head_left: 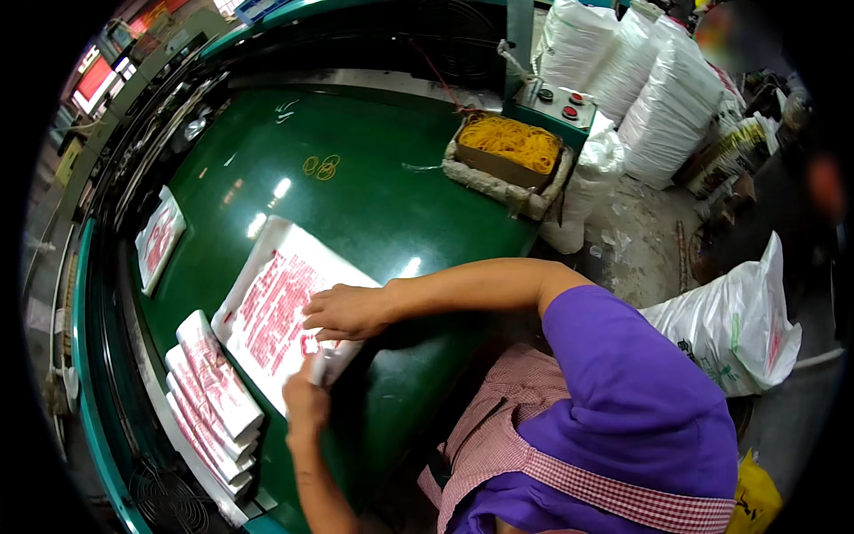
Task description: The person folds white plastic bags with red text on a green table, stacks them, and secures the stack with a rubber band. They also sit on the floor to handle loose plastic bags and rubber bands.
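Observation:
A white plastic bag stack (267, 303) with red print lies flat on the green table, its near right edge partly folded over. My right hand (349, 311) rests on top of it, fingers stretched out to the left and slightly apart. Just below, my left hand (307, 398) has its fingers closed at the folded edge of the stack; the thumb's grip is partly hidden. To the left, several folded bundles of the same bags (209, 392) overlap in a row. Farther off, another printed bag bundle (160, 238) lies by the table's left edge.
The green table (356, 187) carries a few loose yellow rubber bands (327, 166). At its far right corner sits a box of yellow rubber bands (509, 142), beside a control box with buttons (562, 105). White sacks (667, 98) stand on the floor; another sack (734, 329) is at right.

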The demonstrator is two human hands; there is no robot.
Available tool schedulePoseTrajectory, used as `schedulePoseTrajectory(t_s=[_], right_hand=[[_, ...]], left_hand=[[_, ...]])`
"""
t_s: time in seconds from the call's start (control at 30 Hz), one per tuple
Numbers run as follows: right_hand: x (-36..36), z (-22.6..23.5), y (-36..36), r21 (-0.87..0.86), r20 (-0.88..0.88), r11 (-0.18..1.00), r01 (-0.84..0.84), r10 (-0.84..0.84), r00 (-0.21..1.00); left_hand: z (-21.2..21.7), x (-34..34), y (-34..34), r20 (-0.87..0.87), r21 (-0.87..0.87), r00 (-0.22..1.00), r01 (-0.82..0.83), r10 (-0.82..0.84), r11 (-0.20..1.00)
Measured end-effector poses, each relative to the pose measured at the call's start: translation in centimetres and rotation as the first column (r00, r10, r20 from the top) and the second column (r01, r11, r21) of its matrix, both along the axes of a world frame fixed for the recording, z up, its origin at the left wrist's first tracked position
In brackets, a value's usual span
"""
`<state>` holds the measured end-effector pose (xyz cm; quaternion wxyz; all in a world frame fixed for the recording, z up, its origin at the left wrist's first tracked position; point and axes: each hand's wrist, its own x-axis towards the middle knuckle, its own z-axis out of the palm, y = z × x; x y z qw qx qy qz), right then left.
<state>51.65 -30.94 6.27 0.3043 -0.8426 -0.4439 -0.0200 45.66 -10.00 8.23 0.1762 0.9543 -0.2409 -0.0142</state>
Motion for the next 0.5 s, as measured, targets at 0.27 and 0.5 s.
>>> schedulePoseTrajectory(t_s=[0.27,0.5], right_hand=[[-3.5,-2.3,0.1,-0.203,0.158,0.977,-0.070,0.104,0.982],[-5.7,-2.6,-0.1,0.339,0.264,0.928,-0.152,0.061,0.963]], left_hand=[[-0.5,0.0,1.1,0.173,-0.185,0.949,-0.232,0.264,0.955],[-1.4,-4.1,-1.2,0.196,0.134,0.980,0.007,-0.034,0.991]])
